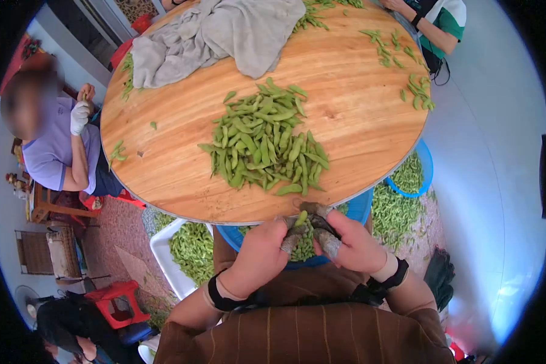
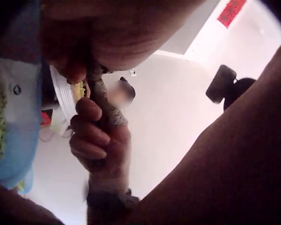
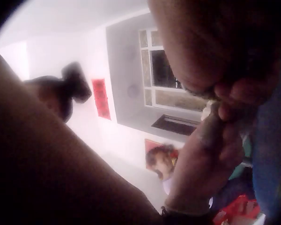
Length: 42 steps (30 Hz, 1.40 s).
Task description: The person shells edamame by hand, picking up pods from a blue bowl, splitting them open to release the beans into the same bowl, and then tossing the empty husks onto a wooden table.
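My left hand pinches a green soybean pod between thumb and fingers, just past the table's near edge. Close beside it, my right hand has its fingers bent toward the pod; I cannot tell whether they grip anything. Worn grey wrappings cover the thumbs and some fingertips of both hands. A heap of green soybean pods lies on the round wooden table ahead of the hands. Under them sits a blue basin with more green pods inside. The left wrist view shows the right hand from below, fingers curled.
A grey cloth covers part of the table's far side. Left of the lap stands a white crate of pods; a blue tub and loose pods are at right. People sit around the table, and a red stool stands lower left.
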Available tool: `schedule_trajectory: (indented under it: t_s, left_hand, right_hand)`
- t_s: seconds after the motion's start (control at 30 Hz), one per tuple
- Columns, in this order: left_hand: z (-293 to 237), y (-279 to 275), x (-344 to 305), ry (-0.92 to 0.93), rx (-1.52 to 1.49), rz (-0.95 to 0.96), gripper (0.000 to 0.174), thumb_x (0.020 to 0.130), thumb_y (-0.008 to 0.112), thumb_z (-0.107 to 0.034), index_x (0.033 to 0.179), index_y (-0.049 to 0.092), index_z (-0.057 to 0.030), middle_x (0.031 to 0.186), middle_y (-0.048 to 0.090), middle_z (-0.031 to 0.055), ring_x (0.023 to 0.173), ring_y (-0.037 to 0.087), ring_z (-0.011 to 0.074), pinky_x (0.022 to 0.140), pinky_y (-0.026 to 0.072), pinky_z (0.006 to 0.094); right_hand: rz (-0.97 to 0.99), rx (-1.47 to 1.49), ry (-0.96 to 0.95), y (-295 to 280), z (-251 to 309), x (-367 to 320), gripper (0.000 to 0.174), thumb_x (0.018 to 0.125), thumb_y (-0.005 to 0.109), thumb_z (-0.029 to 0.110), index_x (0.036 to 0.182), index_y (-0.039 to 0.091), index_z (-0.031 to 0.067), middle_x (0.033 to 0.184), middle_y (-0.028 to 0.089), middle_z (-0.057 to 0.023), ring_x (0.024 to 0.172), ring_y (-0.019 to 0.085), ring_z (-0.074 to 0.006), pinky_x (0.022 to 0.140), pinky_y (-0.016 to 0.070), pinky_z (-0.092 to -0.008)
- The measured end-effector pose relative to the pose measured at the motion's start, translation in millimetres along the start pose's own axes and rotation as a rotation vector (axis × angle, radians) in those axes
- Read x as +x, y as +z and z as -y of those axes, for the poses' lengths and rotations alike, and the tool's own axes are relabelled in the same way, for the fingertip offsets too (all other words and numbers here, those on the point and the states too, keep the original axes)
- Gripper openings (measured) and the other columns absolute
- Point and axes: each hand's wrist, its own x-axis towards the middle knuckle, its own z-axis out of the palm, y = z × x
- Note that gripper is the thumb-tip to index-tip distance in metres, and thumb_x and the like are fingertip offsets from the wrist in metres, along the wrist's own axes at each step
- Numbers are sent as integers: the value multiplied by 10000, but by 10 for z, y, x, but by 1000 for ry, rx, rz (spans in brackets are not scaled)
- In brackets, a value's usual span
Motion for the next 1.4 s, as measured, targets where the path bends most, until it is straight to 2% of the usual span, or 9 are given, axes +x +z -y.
schedule_trajectory:
  t_s: [0.03,0.17,0.23,0.33,0.63,0.73,0.83,1.2,1.4]
  left_hand:
    - [14,7,-21,88,248,-21,112,792,582,-49,888,549,-2,797,594,225,714,596,344,572,481,345]
    - [-21,-41,-41,184,397,-12,143,827,601,-93,914,561,13,774,612,165,649,604,252,546,475,320]
    - [-97,-177,7,-502,-571,354,163,863,604,-131,940,572,9,751,610,91,591,580,152,526,466,283]
    - [58,-132,-26,-625,-1211,415,133,887,585,-129,944,577,-9,732,591,32,565,544,86,519,455,249]
    - [97,58,-94,207,434,40,56,895,520,-46,898,564,-11,779,621,79,628,598,131,559,484,270]
    - [8,2,-110,-437,-622,312,115,928,500,-84,916,565,10,791,622,62,660,606,141,596,505,274]
    - [207,6,-141,-531,-1013,440,133,942,451,-66,948,556,16,815,628,70,695,619,137,611,507,261]
    - [243,188,-180,-443,-805,589,184,902,370,12,992,530,5,890,632,75,728,637,138,632,516,262]
    - [286,121,-232,-444,-719,616,189,907,386,0,1013,542,3,880,640,66,735,641,136,641,512,260]
  right_hand:
    - [-2,2,3,-7,-4,7,378,893,431,110,1268,441,63,724,533,33,494,438,-32,440,369,-185]
    - [125,374,191,-57,-18,17,298,922,455,150,1210,458,73,682,480,39,490,407,-24,426,349,-179]
    - [157,530,203,-72,6,8,236,924,455,150,1146,488,77,669,470,42,475,396,-24,414,346,-181]
    - [233,723,317,-62,16,-4,246,934,443,155,1168,483,88,659,447,45,465,371,-22,415,357,-177]
    - [140,340,309,25,-35,-21,329,907,490,154,1229,470,88,692,494,26,485,448,-42,424,386,-190]
    - [142,326,270,-10,-119,-57,315,908,492,148,1216,479,87,702,506,24,482,451,-40,420,382,-189]
    - [175,340,237,4,-194,-94,290,892,532,147,1169,510,65,694,514,14,526,496,-64,459,420,-225]
    - [-103,-613,-153,153,-382,-27,314,695,706,221,837,501,29,748,592,-178,719,595,-394,616,489,-427]
    - [-42,-653,-71,85,-383,-7,227,661,668,105,870,596,50,756,583,-150,724,596,-364,610,472,-411]
